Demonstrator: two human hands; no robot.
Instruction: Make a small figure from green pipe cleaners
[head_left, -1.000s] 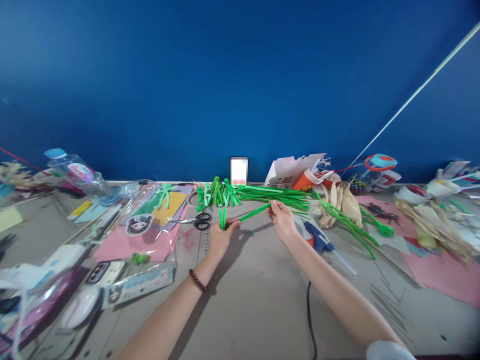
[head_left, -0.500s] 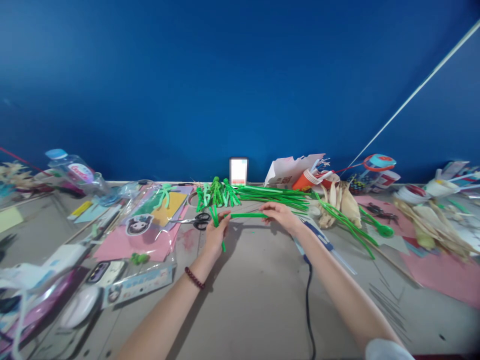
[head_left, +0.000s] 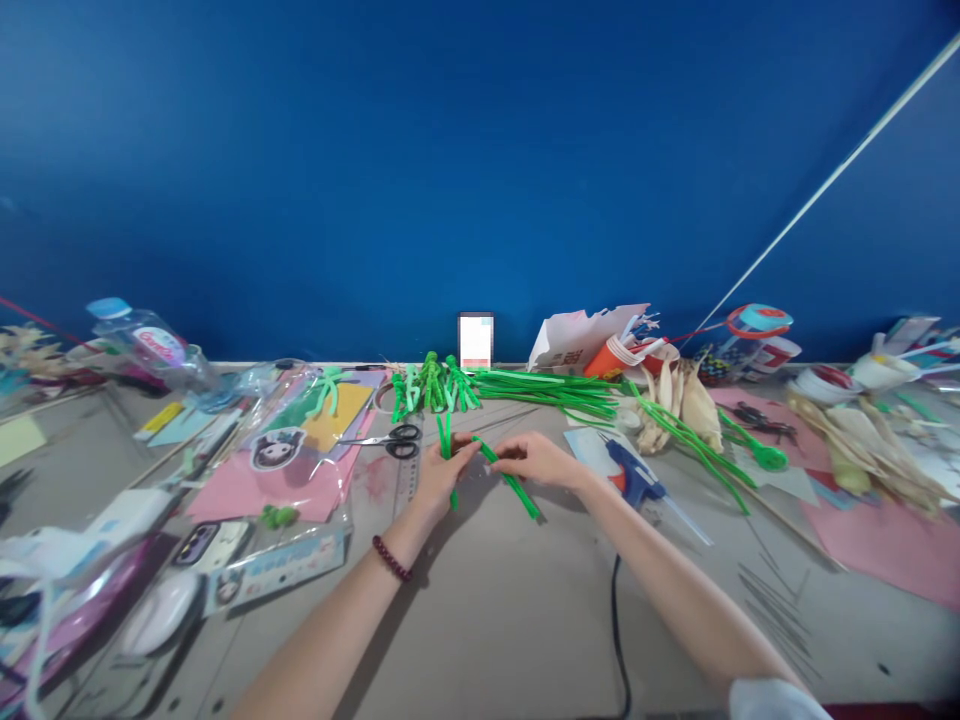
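Green pipe cleaners (head_left: 517, 494) run between my two hands over the middle of the table. My left hand (head_left: 444, 468) is closed on them, with two green ends sticking up beside the fingers and one end hanging below. The fingers of my right hand (head_left: 531, 459) pinch the green length, which slants down to the right past them. Behind my hands lie a bundle of green pipe cleaners (head_left: 551, 392) and several small twisted green figures (head_left: 432, 382). Black-handled scissors (head_left: 403, 441) lie left of my left hand.
A blue glue gun (head_left: 634, 474) with a dark cord (head_left: 616, 630) lies right of my right hand. On the left are pink paper (head_left: 277, 490), a plastic bottle (head_left: 154, 345) and a white mouse (head_left: 163, 612). Dried husks (head_left: 697, 408) and red cups (head_left: 611, 358) stand at right.
My right hand has moved left and slightly down, closer to my left hand. The green length that was straight between them now slants down to the right. The glue gun shows more fully.
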